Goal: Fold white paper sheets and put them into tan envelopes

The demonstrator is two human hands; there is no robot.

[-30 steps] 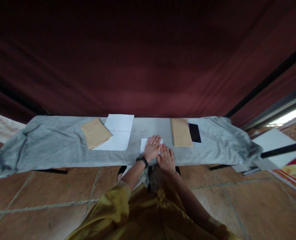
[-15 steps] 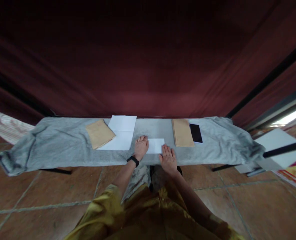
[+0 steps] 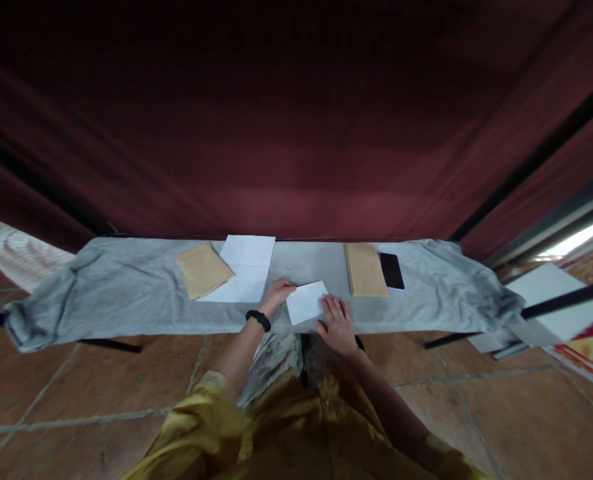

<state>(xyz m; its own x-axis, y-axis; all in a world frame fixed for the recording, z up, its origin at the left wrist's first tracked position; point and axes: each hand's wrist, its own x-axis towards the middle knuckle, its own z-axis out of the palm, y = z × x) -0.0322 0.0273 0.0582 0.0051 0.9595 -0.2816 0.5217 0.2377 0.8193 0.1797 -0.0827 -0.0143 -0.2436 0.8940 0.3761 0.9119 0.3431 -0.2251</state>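
Observation:
A folded sheet of white paper (image 3: 305,303) lies tilted near the front edge of the cloth-covered table. My left hand (image 3: 277,297), with a black band on its wrist, pinches the paper by its upper left corner. The fingers of my right hand (image 3: 337,323) are stretched out and rest at the paper's right edge. To the left, larger white sheets (image 3: 246,270) lie partly under a stack of brown envelopes (image 3: 205,270). Another brown envelope stack (image 3: 367,270) is to the right of my hands.
A dark-screened phone (image 3: 391,271) lies just right of the right-hand envelopes. Grey cloth (image 3: 136,287) covers the narrow table. A dark red curtain (image 3: 296,167) hangs behind it. White boards (image 3: 559,293) stand beyond the table's right end, past a black bar.
The folded paper has turned from straight to slanted and come nearer to me. My left hand has gone from lying flat to pinching its corner. My right hand stays at its right side.

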